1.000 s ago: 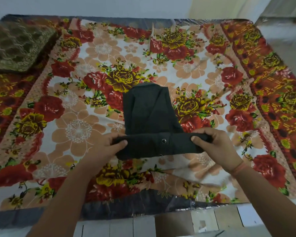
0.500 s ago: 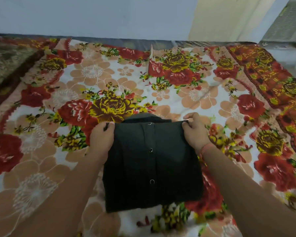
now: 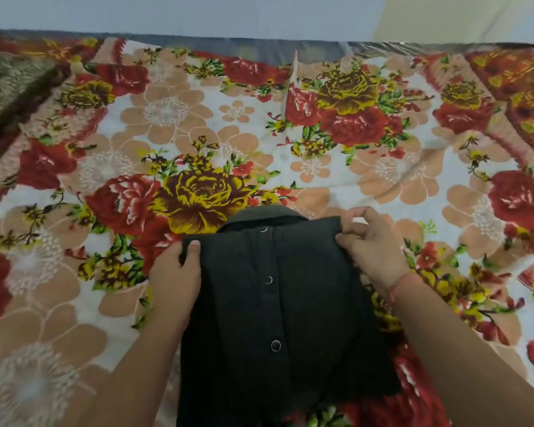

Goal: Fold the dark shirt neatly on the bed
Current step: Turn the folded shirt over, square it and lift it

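Dark shirt [image 3: 278, 318] lay folded into a compact rectangle on the floral bedsheet [image 3: 198, 134], button placket up, collar [image 3: 267, 215] poking out at the far edge. Left hand [image 3: 176, 278] pinched the far-left corner, thumb on top. Right hand [image 3: 372, 245] pinched the far-right corner; red thread band [image 3: 398, 288] on that wrist.

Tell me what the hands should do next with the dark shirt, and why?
Probably let go and pat it flat. The dark shirt already lies folded on the bed, collar peeking out, with the left hand and right hand pinching its top corners.
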